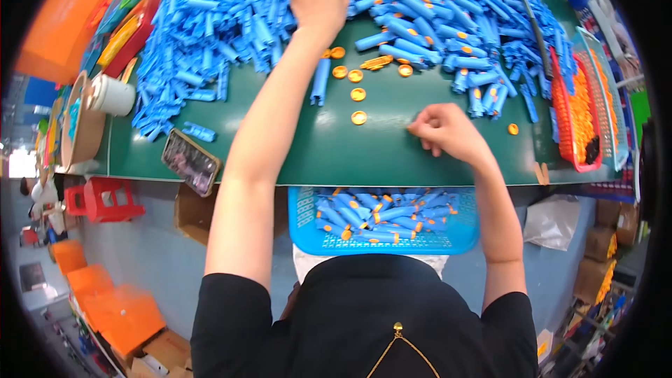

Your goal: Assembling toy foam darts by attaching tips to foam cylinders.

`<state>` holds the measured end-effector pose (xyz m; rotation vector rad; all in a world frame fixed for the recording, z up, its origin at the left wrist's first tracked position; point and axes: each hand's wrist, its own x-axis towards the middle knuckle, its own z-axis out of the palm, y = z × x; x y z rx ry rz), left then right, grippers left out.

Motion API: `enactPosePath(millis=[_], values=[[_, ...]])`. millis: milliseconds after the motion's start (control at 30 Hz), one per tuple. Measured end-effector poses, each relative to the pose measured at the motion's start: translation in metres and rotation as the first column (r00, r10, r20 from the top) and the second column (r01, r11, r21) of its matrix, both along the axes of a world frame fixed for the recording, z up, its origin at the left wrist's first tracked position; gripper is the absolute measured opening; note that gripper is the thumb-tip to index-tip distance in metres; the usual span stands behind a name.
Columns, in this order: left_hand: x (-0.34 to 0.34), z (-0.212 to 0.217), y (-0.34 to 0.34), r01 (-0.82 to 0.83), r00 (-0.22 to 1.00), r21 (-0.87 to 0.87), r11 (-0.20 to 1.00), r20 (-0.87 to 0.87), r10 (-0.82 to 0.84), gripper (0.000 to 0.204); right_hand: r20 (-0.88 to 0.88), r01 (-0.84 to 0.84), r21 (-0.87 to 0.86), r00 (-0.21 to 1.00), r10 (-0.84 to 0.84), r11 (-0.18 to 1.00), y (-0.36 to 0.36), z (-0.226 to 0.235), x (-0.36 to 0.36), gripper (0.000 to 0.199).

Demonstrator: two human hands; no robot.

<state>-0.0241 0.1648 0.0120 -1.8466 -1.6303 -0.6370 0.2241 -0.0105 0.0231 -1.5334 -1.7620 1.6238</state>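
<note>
My left hand (318, 3) reaches far across the green table and lies on a large heap of blue plastic tube-like pieces (231, 17). Its fingers are somewhat spread, with nothing visible in them. Lower and to the right, my right hand (448, 129) is just above the table top, thumb and fingers pinched. A yellowish speck shows at its fingertips, too small to make out. Between the hands lie several small round orange caps (358, 117) and a flat orange piece (376, 62). One blue tube (320, 82) lies beside my left forearm.
A blue basket (303, 241) with orange-ended blue tubes sits at the table's near edge, before my body. To the right, a red basket (590, 166) holds orange pieces. A phone (190, 161) and white container (112, 94) are at the left. Behind stands a red stool (112, 199).
</note>
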Motion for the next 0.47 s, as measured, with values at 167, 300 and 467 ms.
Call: enactPosePath(millis=[167, 300, 467], values=[[0.013, 0.011, -0.018, 0.002, 0.992, -0.148, 0.989, 0.126, 0.017, 0.050, 0.104, 0.133, 0.183, 0.983, -0.153, 0.974, -0.014, 0.006, -0.006, 0.020], [0.000, 0.001, 0.003, 0.055, 0.991, -0.008, 0.998, 0.127, -0.053, 0.026, 0.128, 0.189, 0.246, 0.966, -0.225, 0.951, -0.022, 0.000, -0.014, 0.019], [-0.027, 0.008, -0.001, 0.221, 0.943, -0.006, 0.975, 0.255, -0.212, 0.034, 0.486, -0.109, 0.646, 0.822, -0.297, 0.755, -0.026, -0.012, -0.008, 0.030]])
